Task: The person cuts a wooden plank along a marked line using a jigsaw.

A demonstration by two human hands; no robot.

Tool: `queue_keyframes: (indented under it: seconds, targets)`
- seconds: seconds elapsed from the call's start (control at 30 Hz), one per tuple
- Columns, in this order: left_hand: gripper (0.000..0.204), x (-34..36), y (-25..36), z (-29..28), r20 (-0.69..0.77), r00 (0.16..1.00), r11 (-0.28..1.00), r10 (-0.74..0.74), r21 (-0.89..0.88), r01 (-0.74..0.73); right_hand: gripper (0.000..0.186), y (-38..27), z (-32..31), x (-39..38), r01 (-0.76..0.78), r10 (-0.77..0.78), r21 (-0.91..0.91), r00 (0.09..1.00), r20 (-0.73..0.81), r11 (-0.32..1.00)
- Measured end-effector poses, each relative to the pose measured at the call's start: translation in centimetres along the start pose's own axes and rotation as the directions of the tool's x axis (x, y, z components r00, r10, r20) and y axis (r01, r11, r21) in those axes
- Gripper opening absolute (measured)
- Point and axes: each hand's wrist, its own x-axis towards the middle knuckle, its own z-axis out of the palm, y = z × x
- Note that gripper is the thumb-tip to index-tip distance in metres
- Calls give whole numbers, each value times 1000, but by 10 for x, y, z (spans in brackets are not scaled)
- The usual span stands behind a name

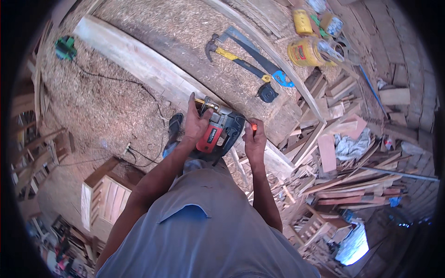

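A red and black jigsaw (209,137) lies on its side in front of my body, over a long plank (134,54). My left hand (196,124) is closed around its metal base end, with the thumb pressed near the blade clamp. At the other side of the tool, my right hand (255,143) grips a screwdriver (254,127) by its orange handle. The screwdriver's shaft is hard to make out, pointing toward the jigsaw's black handle. Beyond them lie a claw hammer (241,62), a blue-handled handsaw (259,56) and a black tape measure (267,92).
A green corded power tool (66,47) sits on the shavings at far left, its cord trailing toward me. Scrap wood (357,190) is heaped at right. Yellow plastic containers (306,51) stand at far right. A slatted wooden frame (109,197) is at near left.
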Motion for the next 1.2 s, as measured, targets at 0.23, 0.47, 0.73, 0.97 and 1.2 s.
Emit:
queue_keyframes:
  seconds: [0.23, 0.47, 0.73, 0.97, 1.2]
  targets:
    - [97, 2, 0, 0, -29, 1000, 999, 3, -33, -4, 31, -53, 21, 25, 482, -405, -304, 869, 284, 821]
    - [96, 8, -26, 4, -94, 993, 982, 78, 178, -61, 29, -61, 29, 51, 618, -409, -433, 773, 485, 656]
    - [96, 4, -26, 14, -173, 981, 985, 89, 160, -61, 29, -69, 31, 59, 716, -422, -489, 693, 585, 497]
    - [94, 0, -13, 12, -174, 982, 984, 76, 174, -45, 28, -67, 35, 62, 786, -447, -534, 618, 647, 313]
    - [94, -3, -1, 8, -120, 993, 987, 17, 163, 3, 31, -88, 35, 67, 784, -429, -541, 620, 657, 305]
